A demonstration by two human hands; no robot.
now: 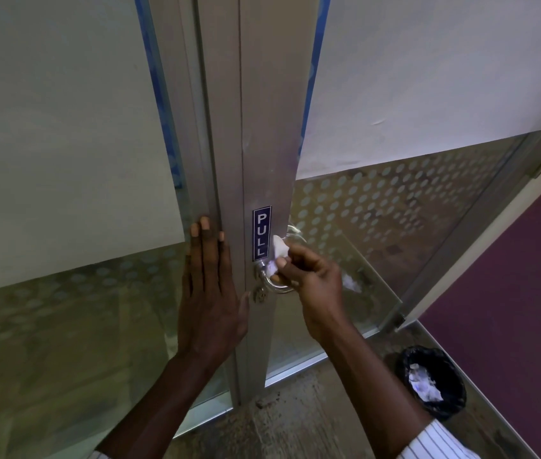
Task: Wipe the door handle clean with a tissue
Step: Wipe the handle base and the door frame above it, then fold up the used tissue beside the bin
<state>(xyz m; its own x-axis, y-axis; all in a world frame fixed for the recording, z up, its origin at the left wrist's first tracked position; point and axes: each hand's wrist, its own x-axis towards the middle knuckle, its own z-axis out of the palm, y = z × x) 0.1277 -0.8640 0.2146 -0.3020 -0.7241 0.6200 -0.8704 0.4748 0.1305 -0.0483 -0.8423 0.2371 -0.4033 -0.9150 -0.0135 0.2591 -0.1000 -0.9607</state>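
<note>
A shiny curved metal door handle (274, 285) sits on the aluminium door frame (267, 160), just below a blue PULL sticker (261, 233). My right hand (312, 276) grips a crumpled white tissue (279, 251) and presses it against the handle's lower mount. The middle of the handle is hidden behind my fingers. Its upper end (295, 231) shows right of the sticker. My left hand (211, 293) lies flat, fingers spread, on the neighbouring frame to the left of the handle and holds nothing.
Frosted, dotted glass panels (395, 207) flank the frame on both sides. A black bin (434, 380) lined with a bag and holding crumpled tissues stands on the floor at the lower right, next to a purple wall (510, 309).
</note>
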